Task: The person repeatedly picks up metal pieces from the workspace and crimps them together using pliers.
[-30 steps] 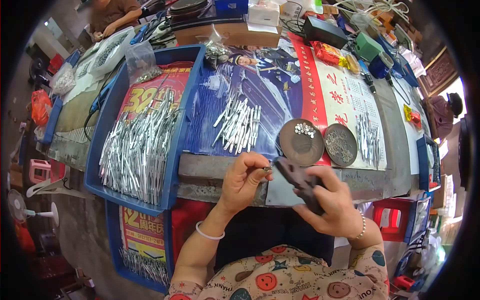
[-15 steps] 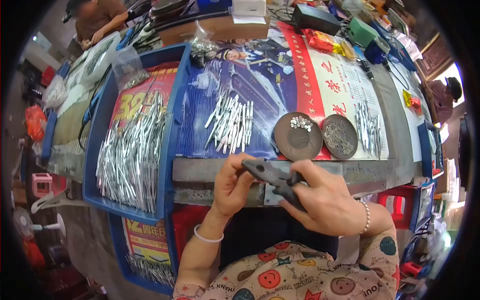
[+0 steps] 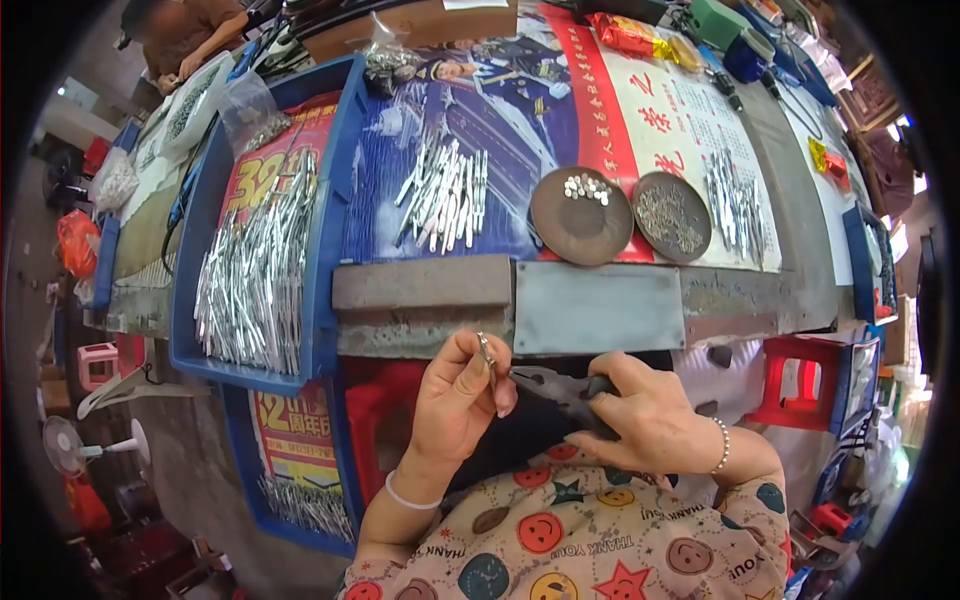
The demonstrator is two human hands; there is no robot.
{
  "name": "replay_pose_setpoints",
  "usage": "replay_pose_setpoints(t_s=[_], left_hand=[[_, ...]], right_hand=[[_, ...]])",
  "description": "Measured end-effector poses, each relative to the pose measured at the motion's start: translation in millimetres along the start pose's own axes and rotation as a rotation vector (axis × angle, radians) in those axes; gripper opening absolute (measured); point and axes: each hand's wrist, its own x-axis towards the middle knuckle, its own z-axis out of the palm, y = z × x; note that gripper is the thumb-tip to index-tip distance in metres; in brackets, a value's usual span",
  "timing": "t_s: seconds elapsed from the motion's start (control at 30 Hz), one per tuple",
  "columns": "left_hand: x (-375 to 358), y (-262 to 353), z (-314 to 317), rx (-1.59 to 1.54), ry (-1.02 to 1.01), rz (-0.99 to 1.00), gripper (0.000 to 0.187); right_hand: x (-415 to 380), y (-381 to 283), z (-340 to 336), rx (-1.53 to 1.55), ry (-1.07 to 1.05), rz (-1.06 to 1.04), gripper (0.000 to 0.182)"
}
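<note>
My left hand (image 3: pixel 460 390) pinches a small shiny metal piece (image 3: pixel 486 352) between thumb and fingers, in front of the bench edge. Wrapped around the handles of dark pliers (image 3: pixel 555 388) is my right hand (image 3: pixel 645 412). The pliers' jaws point left, their tip right at my left fingertips. Beyond my hands, a brown dish (image 3: pixel 582 232) holds small round silvery pieces, and a second dish (image 3: pixel 672 205) holds many tiny metal parts. A pile of flat metal strips (image 3: pixel 445 200) lies on the blue poster, with another bunch of strips (image 3: pixel 735 210) to the right.
A blue bin (image 3: pixel 345 200) full of metal strips stands at left, with a second blue bin (image 3: pixel 340 480) below. A grey metal plate (image 3: pixel 600 308) lies at the bench edge beside a bar (image 3: pixel 420 284). Red stools (image 3: pixel 798 385) stand under the bench. Another person (image 3: pixel 190 40) sits at the far left.
The view has tilted down, so the bench sits higher in the frame. The pliers' jaws have moved from above my left fingers to their right side, and the metal piece now shows.
</note>
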Motion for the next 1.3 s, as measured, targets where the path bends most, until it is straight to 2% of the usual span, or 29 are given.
replay_pose_setpoints(t_s=[0.2, 0.3, 0.5, 0.8, 0.97, 1.17, 1.3], left_hand=[[-16, -1, 2, 0.073, -0.041, 0.028, 0.012], [-18, -2, 5, 0.013, -0.059, 0.003, 0.013], [-25, -7, 7, -0.019, -0.013, -0.064, 0.015], [-30, -9, 17, 0.157, 0.167, -0.125, 0.012], [-30, -9, 16, 0.226, 0.154, -0.107, 0.012], [-29, -6, 18, 0.336, 0.164, -0.132, 0.011], [-27, -7, 20, 0.386, 0.173, -0.139, 0.01]], right_hand=[[-12, 0, 1, 0.034, 0.005, -0.018, 0.035], [-16, -1, 2, 0.041, -0.005, -0.024, 0.036], [-22, 2, 6, -0.001, 0.029, -0.094, 0.038], [-18, 6, 4, -0.105, -0.022, -0.129, 0.037], [-15, 9, -1, -0.125, -0.053, -0.14, 0.037], [-14, 13, 0, -0.185, -0.05, -0.161, 0.03], [-18, 9, 2, -0.251, -0.147, -0.121, 0.024]])
